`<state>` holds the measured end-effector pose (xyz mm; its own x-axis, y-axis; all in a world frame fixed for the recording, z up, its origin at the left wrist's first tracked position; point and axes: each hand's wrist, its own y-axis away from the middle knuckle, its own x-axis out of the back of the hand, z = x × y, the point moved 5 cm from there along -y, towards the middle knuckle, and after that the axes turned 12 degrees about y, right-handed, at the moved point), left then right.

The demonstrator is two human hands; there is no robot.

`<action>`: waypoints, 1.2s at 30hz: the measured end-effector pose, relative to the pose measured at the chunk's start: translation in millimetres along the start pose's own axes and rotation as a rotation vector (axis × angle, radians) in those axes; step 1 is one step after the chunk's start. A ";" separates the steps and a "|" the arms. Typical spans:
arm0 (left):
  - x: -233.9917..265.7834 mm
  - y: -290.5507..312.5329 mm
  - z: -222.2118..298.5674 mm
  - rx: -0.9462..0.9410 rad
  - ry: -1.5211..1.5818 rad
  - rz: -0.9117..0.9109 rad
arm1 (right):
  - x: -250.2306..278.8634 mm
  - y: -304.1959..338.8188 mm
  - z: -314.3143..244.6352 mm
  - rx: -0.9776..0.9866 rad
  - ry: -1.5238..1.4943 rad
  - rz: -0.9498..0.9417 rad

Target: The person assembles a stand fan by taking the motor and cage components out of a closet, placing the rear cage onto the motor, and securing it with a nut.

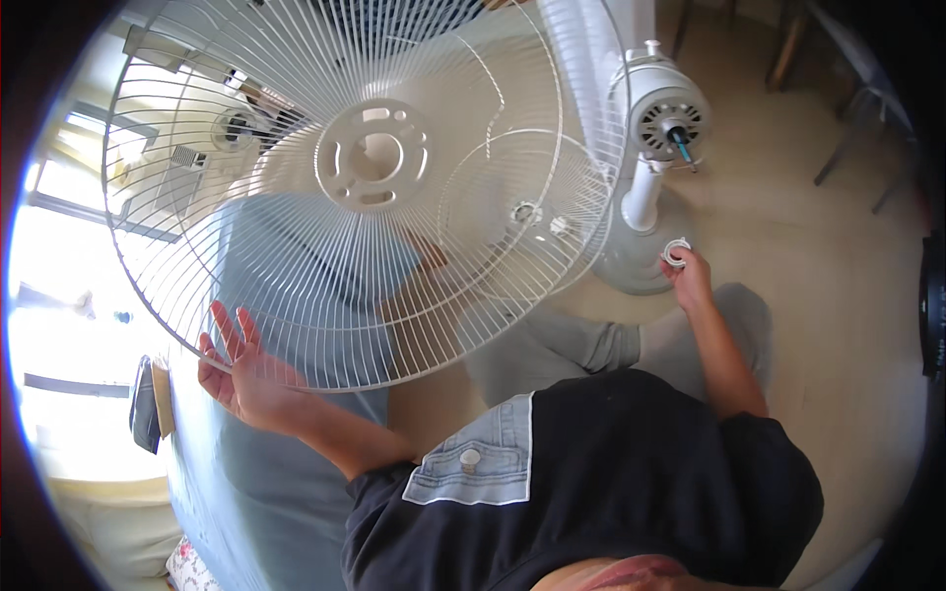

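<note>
A large round white wire fan grille [374, 205] fills the upper left, raised and tilted, with a slotted hub plate at its middle. My left hand [246, 379] holds its lower left rim between thumb and fingers, the other fingers stretched up along the wires. In my right hand [695, 281] a small white plastic ring nut [677, 253] is pinched between thumb and fingers. Just beyond that hand stands the fan's white motor head [668, 108], its shaft bare, on a short post [642, 197] over a round base [631, 261].
Behind the grille, partly hidden by its wires, another round wire guard [527, 212] rests lower down. A bed with a blue cover [236, 473] is at the left, by a bright window [59, 325]. Chair legs [838, 138] stand on the beige floor [838, 315] at the far right.
</note>
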<state>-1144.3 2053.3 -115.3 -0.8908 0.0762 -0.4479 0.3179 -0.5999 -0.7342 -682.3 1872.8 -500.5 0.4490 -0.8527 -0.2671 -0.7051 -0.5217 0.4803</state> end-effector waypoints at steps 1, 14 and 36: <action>-1.5 2.8 -2.4 0.050 0.051 -0.026 | 9.7 14.1 -20.8 0.055 0.031 0.014; -102.1 71.5 -29.7 0.407 0.460 -0.219 | 60.5 120.2 -181.3 0.466 -0.152 -0.315; -161.0 99.8 -35.2 -0.450 -0.719 -0.574 | -0.3 137.3 -155.6 0.497 -0.256 -0.270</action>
<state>-957.8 2009.2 -134.4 -0.8839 -0.3267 0.3346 -0.2574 -0.2575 -0.9314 -693.9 1805.7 -304.5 0.5444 -0.6366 -0.5462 -0.7842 -0.6174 -0.0621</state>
